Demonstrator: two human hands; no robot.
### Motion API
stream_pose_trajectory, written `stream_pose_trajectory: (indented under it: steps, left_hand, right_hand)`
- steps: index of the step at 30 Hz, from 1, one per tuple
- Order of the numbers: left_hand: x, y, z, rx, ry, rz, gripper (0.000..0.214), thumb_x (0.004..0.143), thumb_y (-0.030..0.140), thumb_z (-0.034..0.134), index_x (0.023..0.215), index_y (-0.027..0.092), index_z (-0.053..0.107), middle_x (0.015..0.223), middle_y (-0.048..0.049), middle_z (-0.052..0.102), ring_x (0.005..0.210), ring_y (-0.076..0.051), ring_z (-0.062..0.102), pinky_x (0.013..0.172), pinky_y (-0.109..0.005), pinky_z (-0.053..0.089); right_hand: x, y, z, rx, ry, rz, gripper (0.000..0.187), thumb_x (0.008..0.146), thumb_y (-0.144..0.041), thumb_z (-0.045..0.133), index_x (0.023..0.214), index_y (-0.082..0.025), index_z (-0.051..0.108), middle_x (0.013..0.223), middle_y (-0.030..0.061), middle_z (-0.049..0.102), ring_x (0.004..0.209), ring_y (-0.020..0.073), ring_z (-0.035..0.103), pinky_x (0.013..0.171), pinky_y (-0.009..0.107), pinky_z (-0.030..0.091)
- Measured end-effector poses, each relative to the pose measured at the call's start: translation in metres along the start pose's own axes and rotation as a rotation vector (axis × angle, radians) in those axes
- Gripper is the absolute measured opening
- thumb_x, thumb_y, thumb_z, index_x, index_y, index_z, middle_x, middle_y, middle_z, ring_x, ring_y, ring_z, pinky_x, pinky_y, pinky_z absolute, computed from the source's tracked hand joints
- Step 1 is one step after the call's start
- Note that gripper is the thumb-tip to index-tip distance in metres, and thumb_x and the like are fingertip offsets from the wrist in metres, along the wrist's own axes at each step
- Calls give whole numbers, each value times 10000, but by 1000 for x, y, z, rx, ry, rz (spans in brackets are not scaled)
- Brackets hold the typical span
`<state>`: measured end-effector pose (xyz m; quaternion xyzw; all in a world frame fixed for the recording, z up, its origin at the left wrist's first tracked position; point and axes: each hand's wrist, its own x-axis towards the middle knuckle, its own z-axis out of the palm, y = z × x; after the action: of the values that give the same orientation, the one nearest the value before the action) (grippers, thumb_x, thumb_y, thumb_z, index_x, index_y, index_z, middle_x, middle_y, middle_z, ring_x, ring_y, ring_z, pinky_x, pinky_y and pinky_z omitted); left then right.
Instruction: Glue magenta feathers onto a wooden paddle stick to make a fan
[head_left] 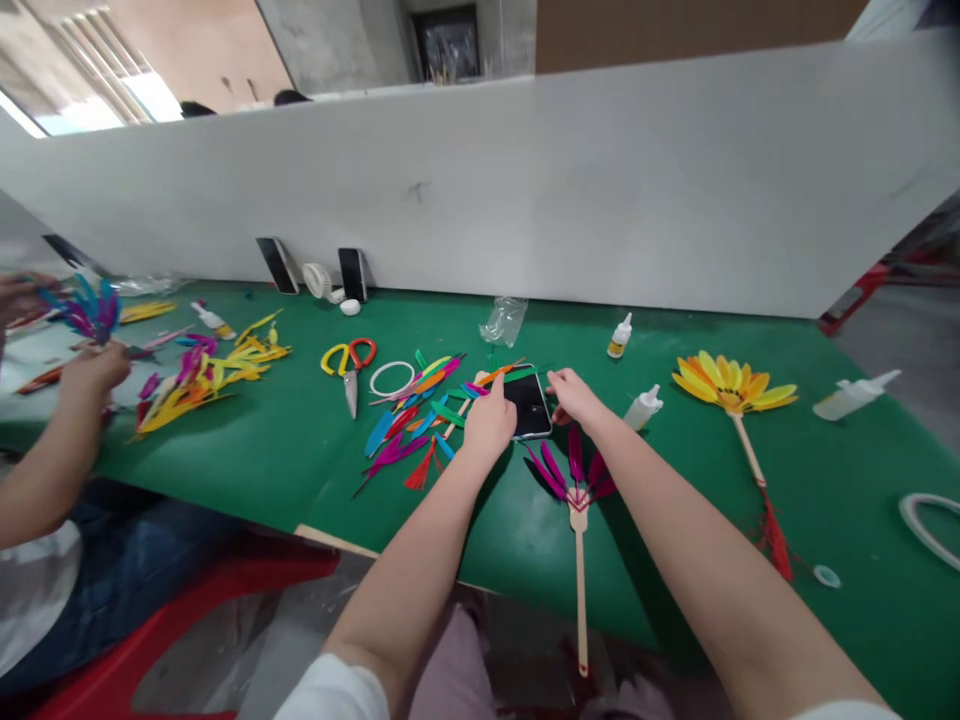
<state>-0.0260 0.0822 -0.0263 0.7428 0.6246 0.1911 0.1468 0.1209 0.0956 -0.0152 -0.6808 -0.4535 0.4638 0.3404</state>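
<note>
My left hand [491,412] is at the left edge of a dark-screened phone [533,408] lying on the table. Its fingers are curled, with the index fingertip by a green feather [519,374]; whether it grips anything is hidden. Beyond the phone's right edge, my right hand [574,396] is closed in a pinch, and what sits in it is too small to make out. Below the hands lies a fan-shaped piece with a wooden handle [580,590] and several magenta feathers [553,465] spread from its head. Loose coloured feathers [409,425] are heaped left of my left hand.
Scissors [350,375], a white ring [391,379] and a red tassel [426,466] lie leftward. Glue bottles [643,407] and a yellow feather fan [735,385] are on the right. A white partition [480,190] borders the table's back. At far left, a co-worker's hand [97,368] holds blue-purple feathers.
</note>
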Motion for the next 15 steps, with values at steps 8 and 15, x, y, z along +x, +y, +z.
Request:
stream_pose_trajectory:
  steps: [8, 15]
  left_hand:
    - [0, -14, 5, 63, 21, 60, 548, 743, 136, 361, 1291, 158, 341, 944, -103, 617, 979, -232, 543, 848, -343, 402]
    - [3, -9, 13, -1, -14, 91, 581, 703, 107, 389, 1279, 164, 340, 1007, -111, 603, 1024, -230, 518, 856, -347, 396]
  right_hand:
    - [7, 17, 3, -57, 7, -4, 200, 813, -349, 403, 970, -226, 379, 886, 29, 612, 363, 69, 524, 381, 225, 448]
    - [14, 17, 0, -171, 73, -56, 251, 768, -266, 406, 1012, -209, 419, 636, -14, 581, 339, 114, 504, 380, 239, 408]
